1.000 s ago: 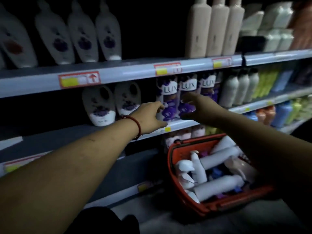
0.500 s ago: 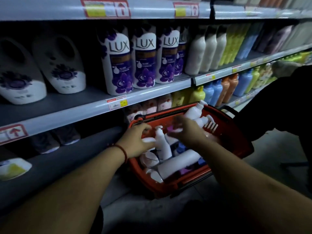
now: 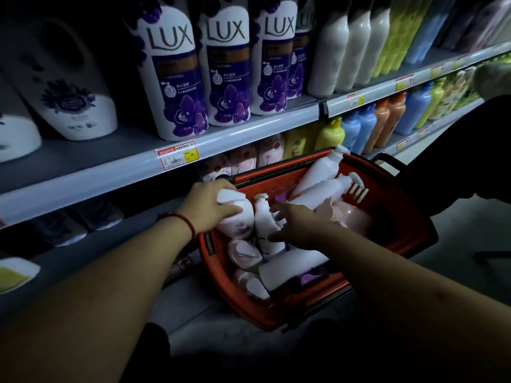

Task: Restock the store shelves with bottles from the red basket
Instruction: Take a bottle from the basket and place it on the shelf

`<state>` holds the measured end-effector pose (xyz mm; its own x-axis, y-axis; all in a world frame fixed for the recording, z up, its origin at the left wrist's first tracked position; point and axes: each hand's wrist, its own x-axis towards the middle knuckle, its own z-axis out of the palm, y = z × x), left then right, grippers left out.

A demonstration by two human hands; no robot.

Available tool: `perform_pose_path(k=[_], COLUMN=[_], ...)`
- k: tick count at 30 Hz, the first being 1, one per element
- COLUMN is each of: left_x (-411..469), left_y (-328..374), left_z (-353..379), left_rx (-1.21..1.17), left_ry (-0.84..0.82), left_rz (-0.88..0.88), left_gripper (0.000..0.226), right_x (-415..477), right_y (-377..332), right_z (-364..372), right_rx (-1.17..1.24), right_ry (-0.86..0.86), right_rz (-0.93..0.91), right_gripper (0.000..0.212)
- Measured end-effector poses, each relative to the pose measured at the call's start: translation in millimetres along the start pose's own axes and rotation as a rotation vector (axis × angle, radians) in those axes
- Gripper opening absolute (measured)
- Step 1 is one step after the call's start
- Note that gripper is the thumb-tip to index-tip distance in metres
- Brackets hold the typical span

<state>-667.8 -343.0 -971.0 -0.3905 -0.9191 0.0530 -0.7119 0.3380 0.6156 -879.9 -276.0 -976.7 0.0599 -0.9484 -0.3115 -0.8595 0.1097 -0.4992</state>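
My left hand (image 3: 207, 208) curls its fingers round a rounded white-and-pink plastic bottle (image 3: 237, 222) inside the red plastic basket (image 3: 276, 322). My right hand (image 3: 301, 228) hovers with fingers spread and empty over a slim white pump bottle (image 3: 264, 217). Beyond, tall glossy purple-labelled LUX bottles (image 3: 177, 78) stand on the grey shelf (image 3: 110, 167).

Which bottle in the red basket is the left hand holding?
The rounded white-and-pink bottle at the red basket's left edge; only it has the left hand curled round it.
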Motion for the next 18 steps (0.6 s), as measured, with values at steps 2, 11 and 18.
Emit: perform_pose_path(k=[2, 11, 18], left_x=[4, 22, 23], left_y=[-6, -6, 16], left_z=[-4, 7, -22], left_rx=[-0.057, -0.45, -0.702], left_ry=[0.065, 0.245, 0.275], left_rz=[-0.067, -0.202, -0.12], left_gripper=[0.037, 0.031, 0.022], right_x=[7, 33, 39], right_y=[-2, -19, -16], right_z=[4, 11, 11], right_rx=[0.022, 0.125, 0.2], right_ry=[0.001, 0.04, 0.119], right_rz=[-0.003, -0.032, -0.025], right_gripper=[0.072, 0.069, 0.073])
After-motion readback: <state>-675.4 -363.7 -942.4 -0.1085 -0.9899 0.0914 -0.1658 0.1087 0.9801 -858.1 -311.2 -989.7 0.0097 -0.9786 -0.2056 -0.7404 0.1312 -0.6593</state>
